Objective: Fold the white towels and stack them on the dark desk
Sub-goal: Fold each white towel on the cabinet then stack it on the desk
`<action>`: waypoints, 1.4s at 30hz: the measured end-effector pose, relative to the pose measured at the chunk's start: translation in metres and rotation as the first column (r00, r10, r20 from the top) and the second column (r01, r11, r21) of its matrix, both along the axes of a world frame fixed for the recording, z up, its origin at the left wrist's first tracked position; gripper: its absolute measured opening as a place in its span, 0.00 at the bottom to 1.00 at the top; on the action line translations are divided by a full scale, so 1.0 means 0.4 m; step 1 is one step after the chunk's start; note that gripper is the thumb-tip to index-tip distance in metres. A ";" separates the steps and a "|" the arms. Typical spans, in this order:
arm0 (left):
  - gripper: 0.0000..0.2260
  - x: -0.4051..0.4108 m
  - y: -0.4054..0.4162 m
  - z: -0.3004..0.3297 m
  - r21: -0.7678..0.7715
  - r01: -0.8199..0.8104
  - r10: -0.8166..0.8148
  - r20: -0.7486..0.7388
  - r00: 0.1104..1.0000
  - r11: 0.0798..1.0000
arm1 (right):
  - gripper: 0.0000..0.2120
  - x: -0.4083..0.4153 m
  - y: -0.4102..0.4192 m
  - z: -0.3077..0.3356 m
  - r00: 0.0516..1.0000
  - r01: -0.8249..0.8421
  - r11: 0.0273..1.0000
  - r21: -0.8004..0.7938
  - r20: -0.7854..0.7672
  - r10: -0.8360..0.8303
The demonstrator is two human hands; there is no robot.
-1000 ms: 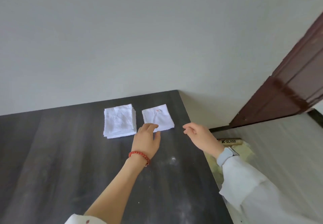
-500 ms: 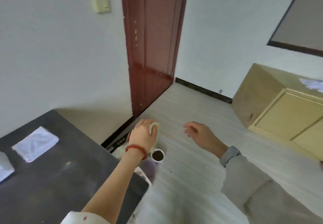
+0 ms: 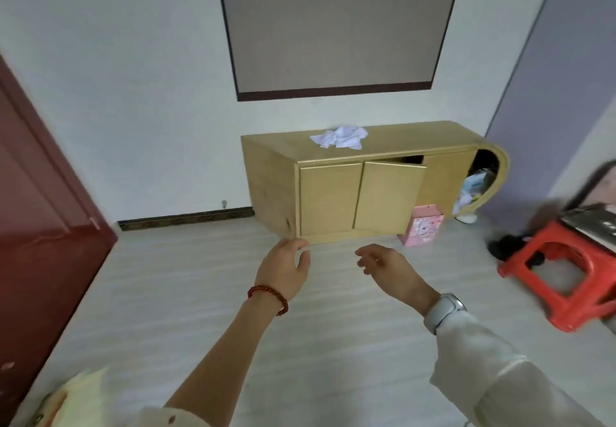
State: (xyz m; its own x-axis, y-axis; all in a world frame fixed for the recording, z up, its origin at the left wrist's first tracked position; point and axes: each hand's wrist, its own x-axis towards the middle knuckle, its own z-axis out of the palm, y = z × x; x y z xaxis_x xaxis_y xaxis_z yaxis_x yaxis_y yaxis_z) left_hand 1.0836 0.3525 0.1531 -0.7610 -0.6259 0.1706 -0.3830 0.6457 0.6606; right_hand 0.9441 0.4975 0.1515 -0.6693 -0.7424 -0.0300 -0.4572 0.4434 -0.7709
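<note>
A crumpled heap of white towels (image 3: pixel 340 137) lies on top of a low wooden cabinet (image 3: pixel 328 203) against the far wall. My left hand (image 3: pixel 285 268), with a red bead bracelet at the wrist, hangs in the air over the floor with relaxed fingers and holds nothing. My right hand (image 3: pixel 386 265), with a watch at the wrist, floats beside it, fingers loosely curled and empty. Both hands are well short of the cabinet. The dark desk and the folded towels are out of view.
A dark red door (image 3: pixel 40 226) stands at the left. A red plastic stool (image 3: pixel 563 270) with something on it sits at the right, and a pink box (image 3: pixel 421 226) rests by the cabinet. One cabinet door (image 3: pixel 388 196) is ajar. Pale floorboards (image 3: pixel 333 343) stretch ahead.
The view has swung right, from the dark desk with two folded towels, past the red door, to the cabinet with the crumpled towels. Both hands stay raised and empty.
</note>
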 end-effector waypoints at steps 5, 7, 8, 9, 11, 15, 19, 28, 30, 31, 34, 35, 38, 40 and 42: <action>0.12 -0.376 -0.009 0.012 -0.005 0.122 -0.122 0.029 0.992 0.993 | 0.09 -0.328 0.012 0.001 0.993 0.118 0.993 -0.006 0.032 -0.118; 0.12 -0.492 -0.044 0.001 -0.012 0.134 -0.133 0.050 0.990 0.991 | 0.10 -0.438 -0.011 -0.012 0.989 0.145 0.989 -0.004 0.039 -0.144; 0.12 -0.546 -0.069 -0.008 -0.016 0.135 -0.134 0.063 0.989 0.991 | 0.10 -0.490 -0.027 -0.022 0.987 0.152 0.988 -0.003 0.042 -0.152; 0.12 -0.603 -0.099 -0.018 -0.014 0.135 -0.134 0.074 0.988 0.991 | 0.11 -0.543 -0.046 -0.032 0.986 0.161 0.987 -0.003 0.046 -0.161; 0.12 -0.716 -0.168 -0.041 -0.006 0.135 -0.134 0.080 0.988 0.991 | 0.11 -0.648 -0.091 -0.053 0.984 0.175 0.985 -0.002 0.047 -0.175; 0.11 -0.965 -0.336 -0.086 0.005 0.130 -0.130 0.056 0.990 0.992 | 0.11 -0.897 -0.221 -0.087 0.982 0.186 0.982 0.005 0.038 -0.186; 0.11 -1.222 -0.522 -0.101 0.032 0.118 -0.120 0.065 0.991 0.993 | 0.11 -1.151 -0.401 -0.084 0.973 0.216 0.976 0.029 0.073 -0.218; 0.10 -1.714 -0.780 -0.185 0.152 0.051 -0.074 0.149 0.986 0.987 | 0.11 -1.613 -0.681 -0.131 0.965 0.222 0.971 0.090 0.119 -0.232; 0.11 -1.810 -0.823 -0.235 0.193 0.010 -0.045 0.177 0.983 0.981 | 0.11 -1.713 -0.739 -0.168 0.966 0.208 0.972 0.106 0.131 -0.221; 0.11 -1.860 -0.844 -0.263 0.209 -0.014 -0.026 0.187 0.982 0.978 | 0.11 -1.765 -0.770 -0.188 0.968 0.195 0.975 0.110 0.141 -0.209; 0.14 -2.036 -0.915 -0.347 0.266 -0.146 0.092 0.205 0.974 0.953 | 0.10 -1.946 -0.874 -0.263 0.969 0.145 0.981 0.131 0.182 -0.168; 0.15 -2.082 -0.931 -0.362 0.285 -0.190 0.130 0.217 0.967 0.940 | 0.10 -1.988 -0.899 -0.280 0.969 0.127 0.982 0.138 0.193 -0.152; 0.18 -2.231 -0.985 -0.418 0.303 -0.289 0.219 0.246 0.944 0.908 | 0.10 -2.124 -0.976 -0.332 0.967 0.082 0.983 0.167 0.227 -0.119; 0.22 -2.322 -1.023 -0.454 0.289 -0.388 0.307 0.288 0.907 0.875 | 0.10 -2.209 -1.027 -0.363 0.965 0.040 0.981 0.192 0.247 -0.088; 0.26 -2.388 -1.058 -0.492 0.229 -0.442 0.347 0.358 0.867 0.867 | 0.11 -2.273 -1.072 -0.383 0.964 0.006 0.978 0.208 0.260 -0.061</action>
State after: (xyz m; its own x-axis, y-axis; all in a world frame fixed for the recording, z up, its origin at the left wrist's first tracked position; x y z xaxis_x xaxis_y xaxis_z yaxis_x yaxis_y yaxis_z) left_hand 0.1283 -0.0709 -0.0437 -0.4222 -0.8680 -0.2614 -0.7700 0.1912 0.6088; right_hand 0.0350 0.0688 -0.0017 -0.6414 -0.6791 -0.3571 -0.2319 0.6152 -0.7534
